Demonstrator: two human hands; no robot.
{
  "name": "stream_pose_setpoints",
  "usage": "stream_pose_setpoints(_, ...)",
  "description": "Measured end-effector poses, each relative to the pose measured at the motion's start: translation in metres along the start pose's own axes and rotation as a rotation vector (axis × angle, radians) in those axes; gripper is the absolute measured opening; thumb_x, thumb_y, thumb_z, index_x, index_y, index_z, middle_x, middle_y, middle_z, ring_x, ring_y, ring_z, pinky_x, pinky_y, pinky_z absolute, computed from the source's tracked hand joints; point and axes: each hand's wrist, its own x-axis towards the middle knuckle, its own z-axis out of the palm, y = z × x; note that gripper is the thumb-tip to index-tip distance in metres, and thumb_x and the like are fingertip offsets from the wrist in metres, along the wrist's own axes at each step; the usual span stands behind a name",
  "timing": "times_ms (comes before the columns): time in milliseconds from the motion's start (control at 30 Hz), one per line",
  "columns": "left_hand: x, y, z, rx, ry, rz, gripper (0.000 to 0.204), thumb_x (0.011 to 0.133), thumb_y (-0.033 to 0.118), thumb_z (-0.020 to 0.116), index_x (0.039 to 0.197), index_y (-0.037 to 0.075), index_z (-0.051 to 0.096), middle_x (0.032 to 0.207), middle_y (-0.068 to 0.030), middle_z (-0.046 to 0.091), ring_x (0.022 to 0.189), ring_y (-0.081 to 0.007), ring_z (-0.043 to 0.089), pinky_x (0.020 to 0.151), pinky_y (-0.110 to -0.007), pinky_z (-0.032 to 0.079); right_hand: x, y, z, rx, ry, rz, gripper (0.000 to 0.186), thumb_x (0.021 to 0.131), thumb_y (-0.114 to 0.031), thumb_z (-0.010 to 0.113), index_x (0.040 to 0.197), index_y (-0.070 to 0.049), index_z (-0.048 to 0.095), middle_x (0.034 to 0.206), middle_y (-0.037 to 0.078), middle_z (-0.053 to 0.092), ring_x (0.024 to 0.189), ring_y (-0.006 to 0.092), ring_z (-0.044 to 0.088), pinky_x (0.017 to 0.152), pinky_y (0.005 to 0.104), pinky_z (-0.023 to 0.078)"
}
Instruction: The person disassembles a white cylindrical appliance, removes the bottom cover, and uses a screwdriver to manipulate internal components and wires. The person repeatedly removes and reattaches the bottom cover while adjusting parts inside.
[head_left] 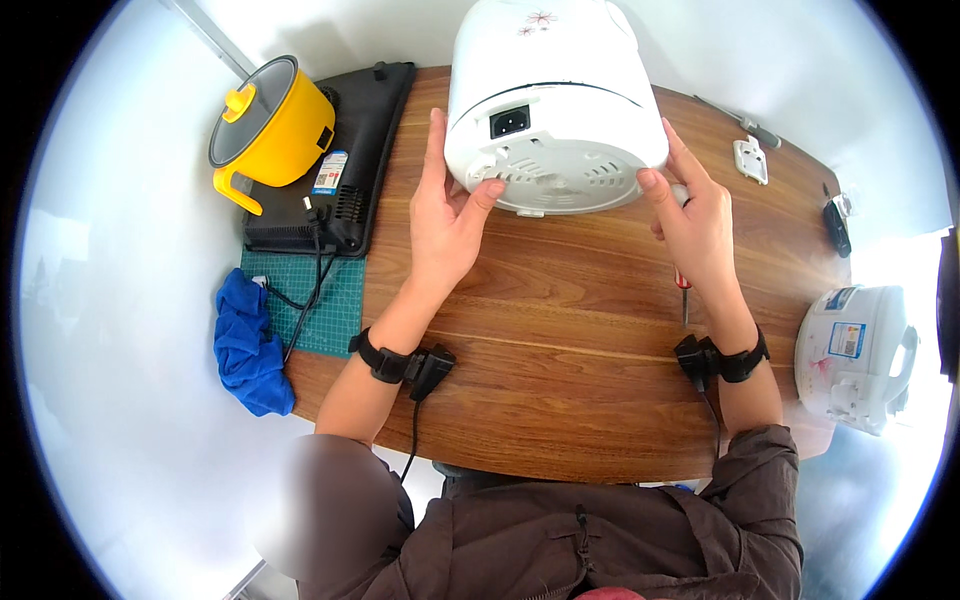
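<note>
A white rice cooker (550, 60) with a small flower print is tipped back at the far middle of the table. Its vented base (560, 178) and black power socket (511, 122) face me. My left hand (446, 220) grips the lower left edge, thumb on the base. On the right edge my right hand (694, 212) has hold of it, thumb on the rim and fingers along the side. A screwdriver (683, 279) with a red and clear handle shows behind my right hand; I cannot tell whether it lies on the table or is tucked in the palm.
At left, a yellow electric pot (288, 130) rests on a black appliance (375, 150) with a cord, near a green cutting mat (340, 290) and blue cloth (245, 345). To the right are another screwdriver (765, 135), a white plastic part (750, 160), a black object (836, 228) and a second white appliance (850, 350).
</note>
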Motion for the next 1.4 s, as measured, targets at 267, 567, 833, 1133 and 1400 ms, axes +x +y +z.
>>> stream_pose_setpoints(267,0.003,-0.001,-0.001,0.048,0.016,0.061,0.091,0.101,0.026,0.069,0.166,0.006,0.009,0.150,-0.0219,0.050,0.131,-0.0277,0.057,0.109,-0.040,0.048,0.001,0.006,0.003,0.069,0.030,-0.062,0.068,0.096,-0.028,0.075,0.151,0.000,0.049,0.136,0.024,0.065,0.134,0.0322,0.059,0.105,0.0376,0.049)
stream_pose_setpoints(567,-0.002,0.005,-0.002,0.130,-0.031,0.051,0.088,0.105,0.038,0.060,0.166,0.003,0.005,0.159,-0.0212,0.036,0.141,-0.0282,0.044,0.118,-0.040,0.035,0.000,0.003,0.001,0.046,-0.002,-0.097,0.074,0.092,-0.030,0.079,0.153,-0.002,0.047,0.140,0.024,0.062,0.136,0.0341,0.057,0.108,0.0431,0.048)
stream_pose_setpoints(833,0.003,0.003,-0.002,0.287,0.024,0.156,0.092,0.105,0.053,0.053,0.165,0.003,0.006,0.146,-0.0304,0.050,0.128,-0.0352,0.059,0.106,-0.044,0.049,-0.002,0.001,0.002,0.029,-0.015,-0.087,0.076,0.090,-0.028,0.080,0.153,-0.001,0.047,0.139,0.024,0.064,0.134,0.0349,0.059,0.108,0.0434,0.048)
stream_pose_setpoints(1133,0.005,0.002,-0.008,0.283,0.029,0.112,0.075,0.109,0.038,0.051,0.164,0.002,0.016,0.150,-0.0220,0.049,0.133,-0.0281,0.054,0.113,-0.039,0.041,-0.004,0.000,0.006,-0.129,0.038,-0.231,0.075,0.089,-0.030,0.081,0.150,-0.001,0.049,0.131,0.025,0.067,0.124,0.0341,0.066,0.100,0.0388,0.054)
stream_pose_setpoints(1400,0.009,0.002,-0.010,0.308,0.032,0.144,0.071,0.109,0.037,0.052,0.162,0.001,0.022,0.148,-0.0220,0.052,0.132,-0.0271,0.055,0.111,-0.038,0.043,-0.003,0.006,0.010,-0.264,0.145,-0.341,0.078,0.086,-0.038,0.082,0.148,-0.001,0.053,0.121,0.024,0.072,0.108,0.0331,0.073,0.088,0.0366,0.057)
